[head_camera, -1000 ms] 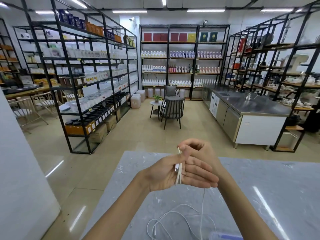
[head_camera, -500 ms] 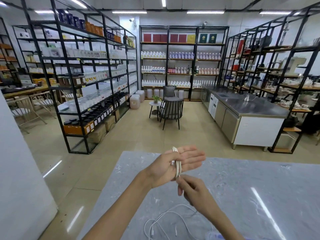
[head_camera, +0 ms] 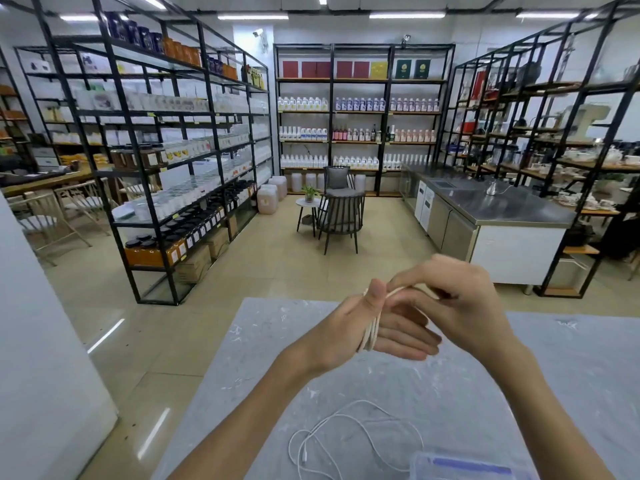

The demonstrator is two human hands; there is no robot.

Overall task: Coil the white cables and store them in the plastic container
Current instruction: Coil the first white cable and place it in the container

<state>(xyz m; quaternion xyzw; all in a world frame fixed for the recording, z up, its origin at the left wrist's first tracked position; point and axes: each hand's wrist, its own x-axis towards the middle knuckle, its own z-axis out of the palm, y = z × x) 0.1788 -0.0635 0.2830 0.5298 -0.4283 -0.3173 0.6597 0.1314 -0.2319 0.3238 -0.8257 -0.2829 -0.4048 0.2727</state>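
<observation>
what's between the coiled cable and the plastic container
Nothing visible. The coiled cable wraps the left hand above the table; the plastic container lies below, with only a loose white cable beside it.

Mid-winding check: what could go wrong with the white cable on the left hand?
The thin white cable is looped over the straight fingers of the left hand, pinned by the thumb; the loops could slip off and unravel. The loose white cable lies in crossing loops on the grey marbled table beside the clear plastic container; it may knot or snag.
</observation>
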